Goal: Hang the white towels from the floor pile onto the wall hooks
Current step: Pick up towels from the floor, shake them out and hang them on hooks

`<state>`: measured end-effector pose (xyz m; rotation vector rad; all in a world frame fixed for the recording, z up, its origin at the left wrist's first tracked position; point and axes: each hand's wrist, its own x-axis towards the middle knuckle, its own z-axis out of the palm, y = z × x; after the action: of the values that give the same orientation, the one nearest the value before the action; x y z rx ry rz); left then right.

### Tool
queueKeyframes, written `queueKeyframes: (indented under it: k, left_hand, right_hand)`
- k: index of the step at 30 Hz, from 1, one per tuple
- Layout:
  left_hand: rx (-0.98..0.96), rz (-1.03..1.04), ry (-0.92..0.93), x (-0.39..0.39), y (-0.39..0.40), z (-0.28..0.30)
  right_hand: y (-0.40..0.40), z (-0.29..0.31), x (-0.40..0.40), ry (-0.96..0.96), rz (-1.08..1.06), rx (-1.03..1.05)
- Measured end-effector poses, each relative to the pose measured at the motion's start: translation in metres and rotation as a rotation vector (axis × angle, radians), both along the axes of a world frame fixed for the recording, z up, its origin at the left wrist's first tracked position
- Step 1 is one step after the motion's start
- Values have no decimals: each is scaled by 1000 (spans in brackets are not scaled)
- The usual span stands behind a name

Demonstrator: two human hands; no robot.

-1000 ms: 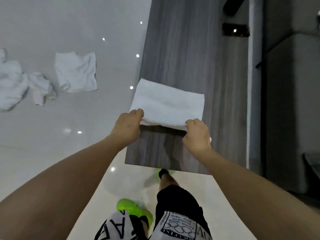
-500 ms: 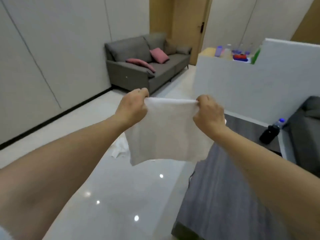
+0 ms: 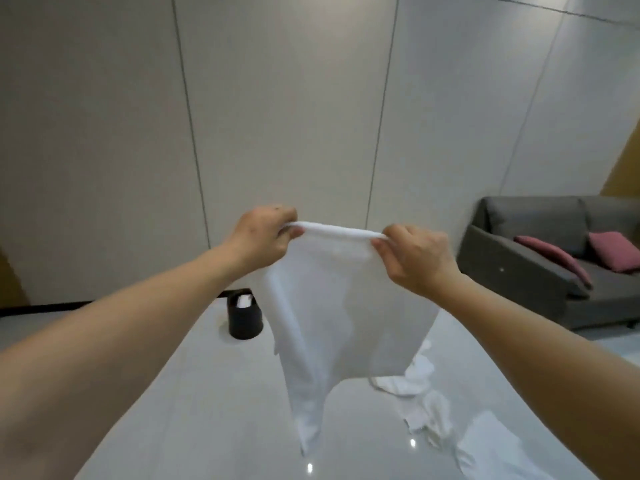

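Here, the white towel hangs in mid-air at chest height before the panelled wall, its top hem rolled and stretched level between two hands; the cloth falls free below, its lower corner tapering to a point above the glossy floor. The left hand pinches one end of the hem between thumb and curled fingers; the right hand pinches the other end likewise; each grip is narrow and closed on the towel. Holding the hem at two points, apart and taut, probably serves to keep the edge straight and open, so that it can be laid over a hook without bunching. Below and to the right, the remaining towels lie crumpled on the floor, just behind the hanging cloth; these appear to be the pile yet to be hung. Beyond the left forearm a dark bin stands on the floor close to the wall, something white inside it; at far right a grey sofa carries pink cushions. No wall hook is visible on the panels in view; the step in hand is judged to be carrying the towel toward the hooks, the hanging itself not yet done.
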<state>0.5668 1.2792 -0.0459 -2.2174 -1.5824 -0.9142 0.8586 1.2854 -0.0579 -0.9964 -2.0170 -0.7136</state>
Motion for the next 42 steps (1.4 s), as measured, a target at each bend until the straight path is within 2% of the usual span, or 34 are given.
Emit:
queueKeyframes:
  k: [7,12,24,30,33,42]
  left_hand:
    - [13,395,-35,-211,1,29]
    - [6,674,-58,-330,-39,43]
    - [31,1175,-29,-590,-193,53]
    - [43,1320,4,-719,-266,81]
    - [81,1366,27,-779,-297,103]
    - [94,1496,67,-918,-348,126]
  right_hand:
    - [120,13,-246,31,466,-19]
    - [147,32,-410,31,698,-57]
    - [68,43,-775,-112,1117,-35]
    - [7,72,-947,-176,1198,-18]
    - [-20,88,-1026,-139,1242,7]
    - [-70,110,-1208,-97,1357,56]
